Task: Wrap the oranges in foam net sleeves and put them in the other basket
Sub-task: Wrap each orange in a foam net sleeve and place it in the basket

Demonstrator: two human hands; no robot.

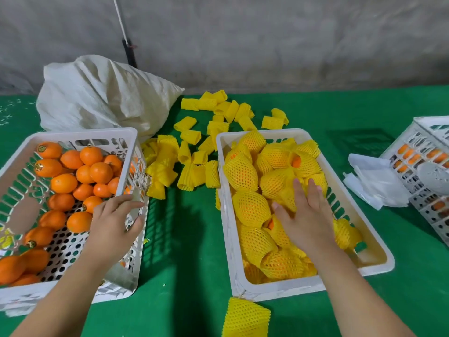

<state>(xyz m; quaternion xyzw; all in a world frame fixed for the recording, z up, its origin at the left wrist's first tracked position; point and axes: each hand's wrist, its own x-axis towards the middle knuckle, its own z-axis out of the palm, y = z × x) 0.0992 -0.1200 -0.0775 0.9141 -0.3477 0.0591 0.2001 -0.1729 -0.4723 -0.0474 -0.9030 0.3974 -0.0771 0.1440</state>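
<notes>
Green table [189, 239]: left hand [114, 220] open over bare oranges [91, 175], reaching for next; right hand [306, 215] flat, settling wrapped oranges [251, 207]

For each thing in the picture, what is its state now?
Left basket: part full, bare oranges.
Right basket: nearly full, wrapped oranges.
Empty sleeves: loose between the baskets.
Left hand: open, over left basket.
Right hand: open, flat on wrapped oranges.
White sack: lying slumped.
</notes>
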